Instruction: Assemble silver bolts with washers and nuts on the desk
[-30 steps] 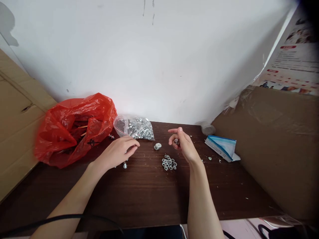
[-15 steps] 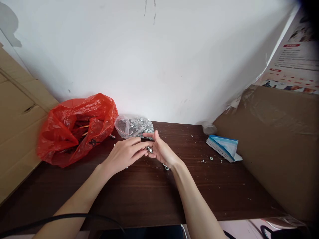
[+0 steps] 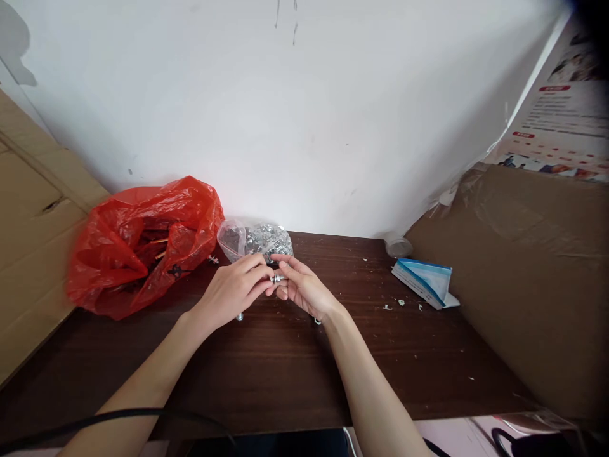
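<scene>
My left hand (image 3: 235,291) and my right hand (image 3: 303,289) meet over the dark wooden table (image 3: 285,374), fingertips pinched together on a small silver bolt with a nut or washer (image 3: 276,278). Which piece each hand grips is too small to tell. Just behind the hands lies a clear plastic bag of silver hardware (image 3: 254,240). A single bolt (image 3: 239,315) lies on the table under my left wrist. My right hand hides most of a pile of nuts; one edge (image 3: 316,320) shows.
A crumpled red plastic bag (image 3: 143,241) sits at the back left. A blue and white packet (image 3: 423,279) lies at the right, near a roll of tape (image 3: 397,246). Cardboard sheets (image 3: 523,279) flank both sides. A black cable (image 3: 118,416) crosses the near edge.
My right hand swung left from above the pile of nuts with a small piece and met my left hand. Both now pinch the bolt assembly between them.
</scene>
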`<state>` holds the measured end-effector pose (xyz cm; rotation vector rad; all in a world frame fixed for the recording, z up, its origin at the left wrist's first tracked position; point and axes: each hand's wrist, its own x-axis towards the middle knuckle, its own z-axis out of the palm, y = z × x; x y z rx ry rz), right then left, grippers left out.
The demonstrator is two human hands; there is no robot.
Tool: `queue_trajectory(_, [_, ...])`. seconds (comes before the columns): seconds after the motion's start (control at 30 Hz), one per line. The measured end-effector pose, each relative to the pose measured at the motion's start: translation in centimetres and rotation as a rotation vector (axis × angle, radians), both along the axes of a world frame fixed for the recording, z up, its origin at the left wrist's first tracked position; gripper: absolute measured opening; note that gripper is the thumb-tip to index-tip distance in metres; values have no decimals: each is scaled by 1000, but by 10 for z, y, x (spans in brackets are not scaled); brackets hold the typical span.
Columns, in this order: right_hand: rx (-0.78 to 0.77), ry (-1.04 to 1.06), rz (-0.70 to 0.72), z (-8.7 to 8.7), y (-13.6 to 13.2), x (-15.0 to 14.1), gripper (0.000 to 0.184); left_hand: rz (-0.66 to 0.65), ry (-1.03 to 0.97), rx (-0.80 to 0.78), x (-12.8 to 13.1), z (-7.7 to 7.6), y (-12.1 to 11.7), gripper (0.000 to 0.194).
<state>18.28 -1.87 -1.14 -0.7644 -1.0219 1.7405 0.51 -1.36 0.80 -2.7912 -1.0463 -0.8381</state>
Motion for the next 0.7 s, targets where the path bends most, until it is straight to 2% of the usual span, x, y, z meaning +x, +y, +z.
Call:
queue_trajectory(0.17, [53, -109, -54, 0, 3, 6, 38, 44, -81, 52, 0, 0, 1, 22])
queue_trajectory(0.33, [169, -218, -34, -2, 3, 2, 34, 29, -119, 44, -1, 0, 2, 16])
queue_trajectory(0.5, [232, -236, -127, -3, 3, -5, 29, 19, -176, 36, 0, -1, 4, 10])
queue_trajectory(0.7, [259, -198, -209, -3, 1, -13, 28, 48, -270, 5, 1, -3, 4, 12])
